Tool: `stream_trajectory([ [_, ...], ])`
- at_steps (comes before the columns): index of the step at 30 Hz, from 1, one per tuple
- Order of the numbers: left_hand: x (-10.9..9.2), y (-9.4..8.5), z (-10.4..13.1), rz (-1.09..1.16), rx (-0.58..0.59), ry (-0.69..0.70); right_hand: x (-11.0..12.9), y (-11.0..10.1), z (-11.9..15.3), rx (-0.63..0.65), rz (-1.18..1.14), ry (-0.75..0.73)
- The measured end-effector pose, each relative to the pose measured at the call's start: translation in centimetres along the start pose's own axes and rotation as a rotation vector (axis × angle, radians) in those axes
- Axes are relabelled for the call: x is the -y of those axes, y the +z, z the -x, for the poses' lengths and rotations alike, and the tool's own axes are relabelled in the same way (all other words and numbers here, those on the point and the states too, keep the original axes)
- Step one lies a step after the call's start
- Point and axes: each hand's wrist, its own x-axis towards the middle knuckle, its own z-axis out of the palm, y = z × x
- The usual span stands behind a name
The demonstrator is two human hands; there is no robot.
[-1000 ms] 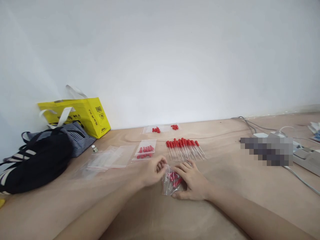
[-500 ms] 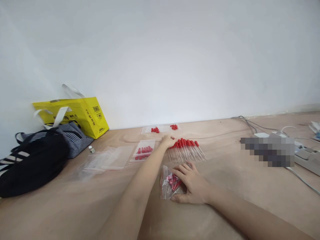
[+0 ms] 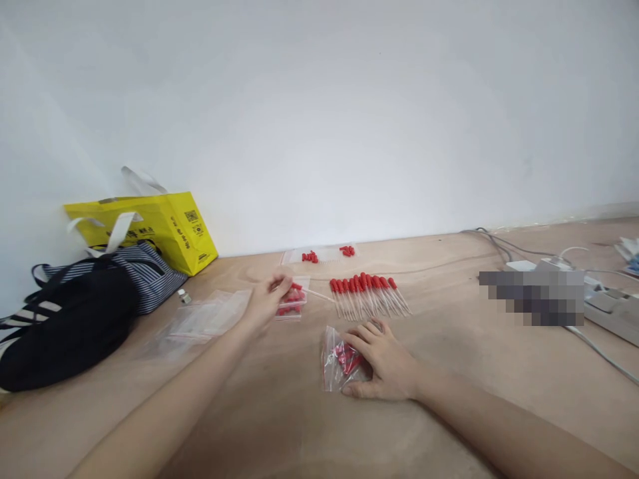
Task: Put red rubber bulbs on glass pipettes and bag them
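Note:
My left hand (image 3: pixel 272 293) is closed on a glass dropper with a red rubber bulb; its thin clear tube (image 3: pixel 317 294) points right. Under that hand lie stacked zip bags (image 3: pixel 288 315) holding red-bulbed pieces. To the right, several more droppers (image 3: pixel 367 293) are laid side by side in a row, red bulbs toward the wall. My right hand (image 3: pixel 382 362) rests with its fingers spread over the edge of a clear zip bag (image 3: pixel 330 362), which has red pieces inside. Its fingertips point toward the row of droppers.
Flat clear bags (image 3: pixel 210 319) overlap on the left near a small bottle (image 3: pixel 184 296). Red bulbs (image 3: pixel 310 257) lie on plastic by the wall. A yellow bag (image 3: pixel 174 233) and a black bag (image 3: pixel 74 332) stand at left; a power strip (image 3: pixel 616 316) and cables sit at right.
My left hand has moved left from the row's left end, taking a dropper with it, and is now over the stacked zip bags. My right hand stays on its bag.

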Motion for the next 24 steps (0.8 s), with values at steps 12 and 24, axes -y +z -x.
stream_trajectory([
  [12, 1.2, -3.9, 8.5, -0.084, 0.008, -0.201, 0.0, -0.1, 0.1, 0.002, -0.021, 0.007],
  [24, 1.8, -0.3, 10.4, -0.052, 0.105, -0.243, 0.0, 0.1, 0.0, 0.000, -0.016, -0.003],
])
